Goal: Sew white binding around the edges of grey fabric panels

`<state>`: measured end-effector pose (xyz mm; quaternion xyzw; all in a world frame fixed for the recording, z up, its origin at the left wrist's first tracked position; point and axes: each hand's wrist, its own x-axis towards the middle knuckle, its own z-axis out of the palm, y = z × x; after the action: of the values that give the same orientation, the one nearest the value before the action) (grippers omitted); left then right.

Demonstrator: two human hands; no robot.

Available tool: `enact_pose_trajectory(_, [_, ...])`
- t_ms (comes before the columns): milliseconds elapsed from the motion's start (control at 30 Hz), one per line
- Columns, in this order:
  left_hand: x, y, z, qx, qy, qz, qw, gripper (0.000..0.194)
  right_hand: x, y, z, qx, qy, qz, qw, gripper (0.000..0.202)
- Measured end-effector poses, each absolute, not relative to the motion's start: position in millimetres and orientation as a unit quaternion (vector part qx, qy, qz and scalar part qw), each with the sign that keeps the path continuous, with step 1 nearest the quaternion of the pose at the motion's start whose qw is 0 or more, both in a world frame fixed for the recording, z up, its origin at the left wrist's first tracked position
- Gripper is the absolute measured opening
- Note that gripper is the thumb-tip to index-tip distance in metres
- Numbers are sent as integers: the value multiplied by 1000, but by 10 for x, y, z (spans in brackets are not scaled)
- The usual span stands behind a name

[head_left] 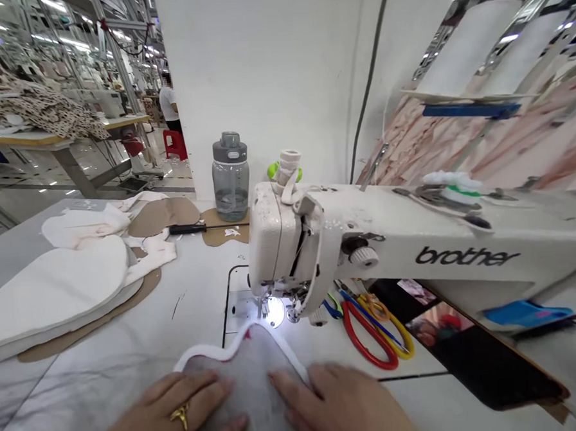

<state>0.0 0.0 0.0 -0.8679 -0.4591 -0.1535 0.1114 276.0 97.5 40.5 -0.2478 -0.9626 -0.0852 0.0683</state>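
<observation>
A grey, see-through-looking piece (251,388) with a curved white border and small red marks lies on the sewing machine bed, its tip just in front of the lit needle area. My left hand (175,411) rests on its left side with the fingers stretched out, a gold ring (181,415) on one finger. Lying across the right edge is my right hand (339,406), fingers extended over the grey surface. The white sewing machine (414,234) stands directly beyond, its presser foot (264,307) close to the white border. What lies beneath my palms is hidden.
Left are stacked white shaped pieces (60,292) and brown card (165,215). A screwdriver (187,228) and water bottle (231,180) stand or lie behind. Red-handled scissors (369,336) and a phone (483,353) lie under the machine arm. A person (169,103) is far back.
</observation>
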Motion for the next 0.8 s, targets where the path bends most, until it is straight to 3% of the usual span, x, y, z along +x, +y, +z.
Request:
enact_pose_trajectory(100, [-64,34,13,-865,-456,-112,176,46,2575,1263,635,-216,-974,-70,10,30])
enact_pose_trajectory(200, [-27,129,213,-855,-473,-93,188,42,2496,1373,757,-202,-979,-30,24,27])
enact_pose_trajectory(400, [137,355,624,-870,-481,-48,97,33,2483,1349,605,-207,-976,0,70,33])
enact_pose_trajectory(600, [3,440,584,-878,-468,-97,-16,43,2544,1403,557,-251,-965,44,58,34])
enact_pose_trajectory(800, [-36,406,533,-882,-458,-116,-2,41,2597,1401,572,-212,-962,99,138,28])
